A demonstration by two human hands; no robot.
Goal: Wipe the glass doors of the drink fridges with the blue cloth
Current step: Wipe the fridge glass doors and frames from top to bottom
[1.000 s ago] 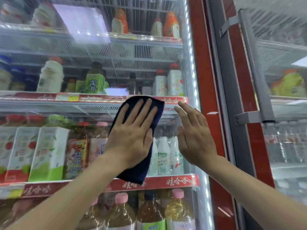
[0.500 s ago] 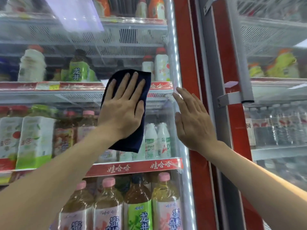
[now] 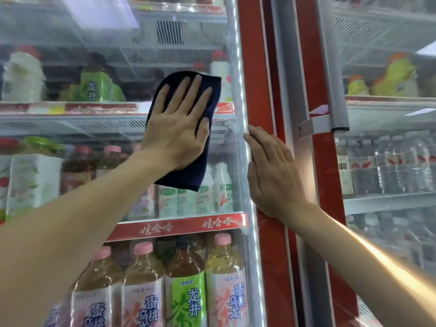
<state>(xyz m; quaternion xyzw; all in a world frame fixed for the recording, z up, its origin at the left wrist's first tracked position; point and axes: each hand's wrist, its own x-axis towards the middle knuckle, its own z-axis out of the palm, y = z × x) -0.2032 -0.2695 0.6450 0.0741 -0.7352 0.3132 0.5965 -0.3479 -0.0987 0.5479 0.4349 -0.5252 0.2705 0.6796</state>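
Observation:
My left hand (image 3: 178, 125) lies flat with straight fingers on a dark blue cloth (image 3: 188, 171), pressing it against the glass door of the left drink fridge (image 3: 118, 128), near the door's right side at mid height. My right hand (image 3: 271, 173) rests flat, fingers straight, on the red frame (image 3: 271, 267) at the door's right edge. A second fridge's glass door (image 3: 389, 161) stands to the right.
A grey vertical handle (image 3: 330, 67) on a metal bracket sticks out from the right fridge door. Behind the left glass are shelves of bottles and cartons with red price strips (image 3: 181, 226). A white paper sheet (image 3: 101, 10) is stuck high on the left door.
My left hand has slid the cloth up and to the right across the glass. My right hand has shifted right from the glass edge onto the red frame. The view has moved left and down.

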